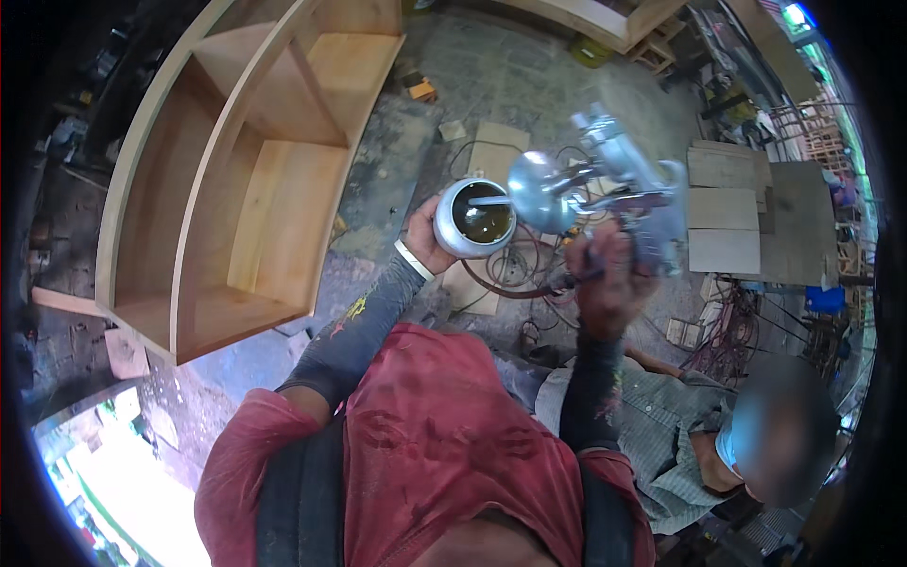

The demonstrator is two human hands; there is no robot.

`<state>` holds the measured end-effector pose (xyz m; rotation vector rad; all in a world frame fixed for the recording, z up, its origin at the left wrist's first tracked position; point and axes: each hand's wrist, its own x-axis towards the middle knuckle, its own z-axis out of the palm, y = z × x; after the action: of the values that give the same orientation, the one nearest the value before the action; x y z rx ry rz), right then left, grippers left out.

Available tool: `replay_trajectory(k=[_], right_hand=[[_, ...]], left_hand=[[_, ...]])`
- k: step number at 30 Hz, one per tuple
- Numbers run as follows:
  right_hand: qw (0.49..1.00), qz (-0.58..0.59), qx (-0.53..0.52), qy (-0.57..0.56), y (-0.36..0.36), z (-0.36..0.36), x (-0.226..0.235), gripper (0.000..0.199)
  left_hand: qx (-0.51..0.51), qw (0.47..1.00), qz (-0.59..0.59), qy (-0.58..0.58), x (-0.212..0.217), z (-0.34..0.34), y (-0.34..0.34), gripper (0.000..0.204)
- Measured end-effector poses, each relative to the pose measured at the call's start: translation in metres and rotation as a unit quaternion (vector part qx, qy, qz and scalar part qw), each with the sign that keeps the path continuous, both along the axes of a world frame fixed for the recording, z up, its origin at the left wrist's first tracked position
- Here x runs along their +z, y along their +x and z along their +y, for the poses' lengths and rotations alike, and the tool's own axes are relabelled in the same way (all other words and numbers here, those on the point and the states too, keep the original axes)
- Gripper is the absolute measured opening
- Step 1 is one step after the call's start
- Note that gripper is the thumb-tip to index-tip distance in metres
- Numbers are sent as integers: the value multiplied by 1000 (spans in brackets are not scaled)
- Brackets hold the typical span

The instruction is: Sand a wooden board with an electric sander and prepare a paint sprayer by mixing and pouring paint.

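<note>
My left hand (428, 234) is wrapped round a round metal spray-gun cup (456, 244), held upright with its mouth facing up. Dark, glossy liquid (482, 225) lies inside it. In my right hand (609, 293), blurred by motion, is a silvery spray gun (619, 156), gripped by its handle. The gun's domed cup lid (539, 189) is off the cup and tilted beside it. From the lid a thin metal tube (489, 200) reaches over the cup's mouth; whether its end touches the liquid I cannot tell. A dark hose (518, 294) runs to the gun's handle.
A wooden shelf unit (288, 194) stands close on my left. Behind my right arm is another person in a checked shirt (652, 425). Tangled hoses (529, 255) and cardboard sheets (723, 250) lie on the floor. More wooden furniture (590, 14) stands at the far side.
</note>
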<state>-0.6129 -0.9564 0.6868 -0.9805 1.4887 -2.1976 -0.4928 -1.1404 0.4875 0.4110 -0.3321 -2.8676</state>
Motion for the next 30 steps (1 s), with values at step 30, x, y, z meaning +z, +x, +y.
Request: replay_trajectory(k=[30], right_hand=[[981, -17, 191, -11, -66, -8, -35, 37]], left_hand=[[-65, 998, -22, -1, 77, 7, -8, 55]])
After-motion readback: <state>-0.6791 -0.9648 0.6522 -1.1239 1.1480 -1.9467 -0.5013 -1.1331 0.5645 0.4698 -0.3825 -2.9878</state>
